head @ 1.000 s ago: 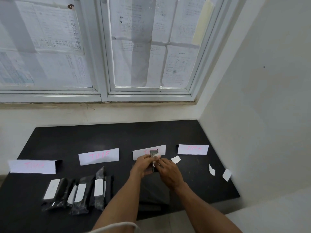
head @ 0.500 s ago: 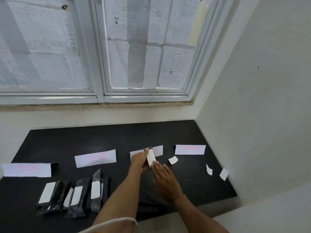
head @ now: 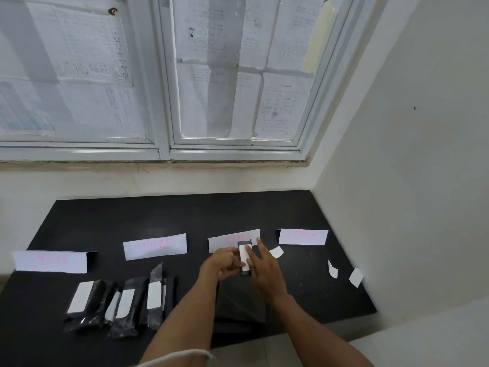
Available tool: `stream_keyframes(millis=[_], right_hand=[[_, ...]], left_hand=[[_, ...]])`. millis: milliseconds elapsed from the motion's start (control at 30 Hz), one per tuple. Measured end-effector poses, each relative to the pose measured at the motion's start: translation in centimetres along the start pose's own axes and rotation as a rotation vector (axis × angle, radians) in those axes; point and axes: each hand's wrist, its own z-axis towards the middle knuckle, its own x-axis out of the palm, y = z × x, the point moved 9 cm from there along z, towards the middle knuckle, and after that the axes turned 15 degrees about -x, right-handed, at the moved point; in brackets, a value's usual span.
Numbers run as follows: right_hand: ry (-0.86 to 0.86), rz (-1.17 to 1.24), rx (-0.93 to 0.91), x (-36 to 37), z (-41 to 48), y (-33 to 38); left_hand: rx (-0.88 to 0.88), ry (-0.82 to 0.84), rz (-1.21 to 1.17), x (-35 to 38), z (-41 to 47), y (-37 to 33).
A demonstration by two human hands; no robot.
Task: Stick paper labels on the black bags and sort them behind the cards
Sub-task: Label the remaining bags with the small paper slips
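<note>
My left hand (head: 223, 264) grips a small black bag (head: 245, 272) in front of the third white card (head: 232, 240). A white paper label (head: 243, 256) lies on the bag's face, and my right hand (head: 264, 271) presses its fingers flat on it. Several black bags with white labels (head: 124, 303) lie in a bunch at the left front, below the second card (head: 154, 246). Two more cards stand at the far left (head: 50, 261) and at the right (head: 303, 237). Loose labels lie near my right hand (head: 276, 252) and at the right edge (head: 333, 270), (head: 356, 277).
The black tabletop (head: 185, 215) fills a corner, with a white wall on the right and a papered window behind. A flat stack of dark sheets (head: 238, 308) lies under my forearms at the front edge.
The bag has turned so its white label faces up. My right hand has come back onto the label and now presses it, after resting lower half a second ago.
</note>
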Motion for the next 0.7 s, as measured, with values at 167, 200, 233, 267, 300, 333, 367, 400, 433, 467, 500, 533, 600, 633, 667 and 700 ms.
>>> stream_keyframes(millis=[167, 200, 233, 267, 300, 333, 367, 400, 433, 467, 500, 533, 600, 633, 667, 700], right_hand=[[0.015, 0.175, 0.033, 0.2, 0.2, 0.7], [0.037, 0.208, 0.034, 0.4, 0.3, 1.1], [0.050, 0.236, 0.042, 0.5, 0.3, 1.2], [0.051, 0.259, 0.047, 0.6, 0.3, 1.3], [0.047, 0.273, 0.048, 0.7, 0.4, 1.4], [0.044, 0.280, 0.049, 0.9, 0.4, 1.5], [0.041, 0.278, 0.050, 1.1, 0.5, 1.6], [0.035, 0.272, 0.053, 1.2, 0.6, 1.7], [0.025, 0.266, 0.061, 1.2, 0.7, 1.8], [0.014, 0.272, 0.069, 1.2, 0.9, 2.0], [0.014, 0.278, 0.077, 1.2, 1.0, 2.1], [0.019, 0.277, 0.071, 1.3, 1.1, 2.4], [0.044, 0.250, 0.036, 1.3, 1.2, 3.4], [0.058, 0.247, 0.015, 1.4, 1.2, 4.0], [0.067, 0.262, 0.002, 1.5, 1.2, 4.5], [0.068, 0.284, -0.003, 1.7, 1.2, 5.0]], left_hand=[[-0.031, 0.120, -0.101, 0.2, -2.0, 0.5], [-0.051, 0.123, -0.129, -0.3, -2.2, 0.8], [-0.070, 0.117, -0.161, -0.7, -2.3, 1.0], [-0.083, 0.104, -0.190, -1.2, -2.3, 1.1], [-0.091, 0.084, -0.209, -1.7, -2.3, 1.3], [-0.091, 0.070, -0.224, -2.0, -2.1, 1.3], [-0.085, 0.062, -0.243, -2.3, -2.1, 1.3], [-0.077, 0.055, -0.263, -2.4, -2.0, 1.3], [-0.069, 0.050, -0.285, -2.5, -2.1, 1.3], [-0.061, 0.040, -0.303, -2.6, -1.9, 1.3], [-0.047, 0.021, -0.319, -2.9, -1.5, 1.3], [-0.028, -0.018, -0.319, -3.3, -1.3, 1.2], [0.008, -0.125, -0.296, -4.4, -0.9, 1.3], [0.014, -0.180, -0.277, -4.9, -0.8, 1.5], [0.016, -0.230, -0.260, -5.3, -0.9, 1.6], [0.015, -0.274, -0.239, -5.7, -1.1, 1.7]])
